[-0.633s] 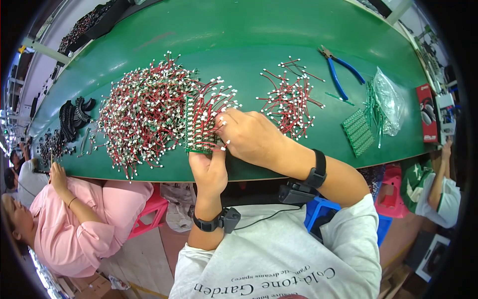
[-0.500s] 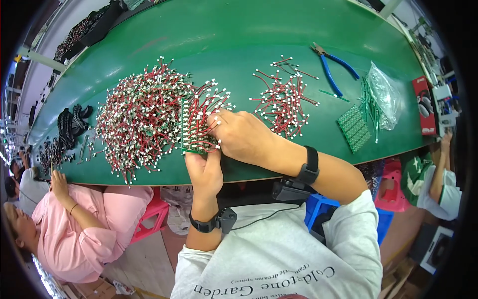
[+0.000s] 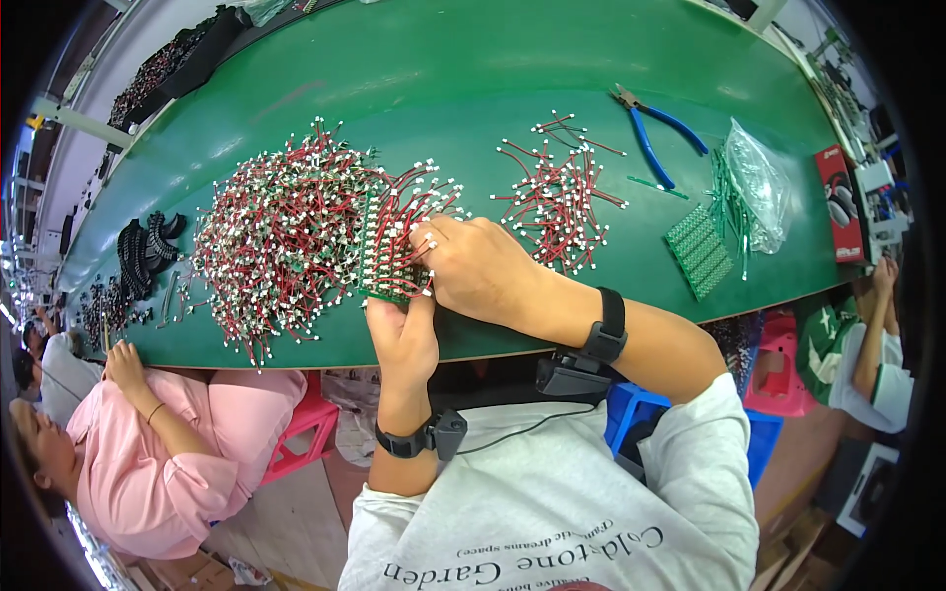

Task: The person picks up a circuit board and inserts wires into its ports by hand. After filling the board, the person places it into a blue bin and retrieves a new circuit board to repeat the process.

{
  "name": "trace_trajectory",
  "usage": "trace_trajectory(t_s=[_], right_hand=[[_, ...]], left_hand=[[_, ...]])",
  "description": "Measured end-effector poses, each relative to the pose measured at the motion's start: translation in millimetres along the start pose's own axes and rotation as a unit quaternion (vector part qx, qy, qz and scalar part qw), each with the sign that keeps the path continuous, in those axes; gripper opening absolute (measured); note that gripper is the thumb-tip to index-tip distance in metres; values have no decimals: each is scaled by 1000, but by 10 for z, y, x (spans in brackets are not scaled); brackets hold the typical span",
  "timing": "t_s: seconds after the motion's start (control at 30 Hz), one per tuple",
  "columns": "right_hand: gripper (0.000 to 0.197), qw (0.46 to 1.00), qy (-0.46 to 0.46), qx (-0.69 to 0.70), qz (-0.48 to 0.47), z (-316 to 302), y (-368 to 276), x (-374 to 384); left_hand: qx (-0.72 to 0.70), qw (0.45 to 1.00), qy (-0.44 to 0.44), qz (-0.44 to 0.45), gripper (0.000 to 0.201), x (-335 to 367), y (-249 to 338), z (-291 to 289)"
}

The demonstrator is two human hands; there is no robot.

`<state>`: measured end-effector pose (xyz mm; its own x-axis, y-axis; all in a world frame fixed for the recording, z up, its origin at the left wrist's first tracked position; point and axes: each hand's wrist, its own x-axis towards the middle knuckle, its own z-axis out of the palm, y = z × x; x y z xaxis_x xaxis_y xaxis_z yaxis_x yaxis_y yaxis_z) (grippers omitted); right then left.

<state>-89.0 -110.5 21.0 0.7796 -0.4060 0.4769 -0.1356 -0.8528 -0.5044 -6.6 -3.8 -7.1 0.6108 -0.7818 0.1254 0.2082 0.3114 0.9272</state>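
A green circuit board panel, with many short red wires and white plugs fanning off it to the right, is gripped at its near edge by my left hand. My left thumb lies along the board's lower right corner. Curled and closed, my right hand has its fingertips in among those wires on the panel's right side; what they pinch is hidden. Against the panel's left side lies a big heap of small boards with red wires. Right of my hands is a looser pile of red wire leads.
Blue-handled cutters lie at the far right. Nearby are a bare green board panel, green strips, a clear plastic bag and a red box. Black parts lie far left. A person in pink sits to my left.
Almost nothing differs. The view has shifted very slightly, and both hands keep their places at the panel.
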Motion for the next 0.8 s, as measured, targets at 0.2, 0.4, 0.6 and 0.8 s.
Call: trace_trajectory(t_s=[0.2,0.4,0.6,0.8], right_hand=[[11,997,-19,75,1,-197,151,95],[14,991,-110,41,60,-741,406,8],[11,975,-209,-48,63,-624,483,-20],[8,997,12,70,-10,-457,473,109]], left_hand=[[-78,996,36,-4,49,17,-57,-79],[-125,987,100,16,55,38,39,-33],[-131,986,103,19,53,47,36,-10],[-140,985,103,7,55,56,45,-21]])
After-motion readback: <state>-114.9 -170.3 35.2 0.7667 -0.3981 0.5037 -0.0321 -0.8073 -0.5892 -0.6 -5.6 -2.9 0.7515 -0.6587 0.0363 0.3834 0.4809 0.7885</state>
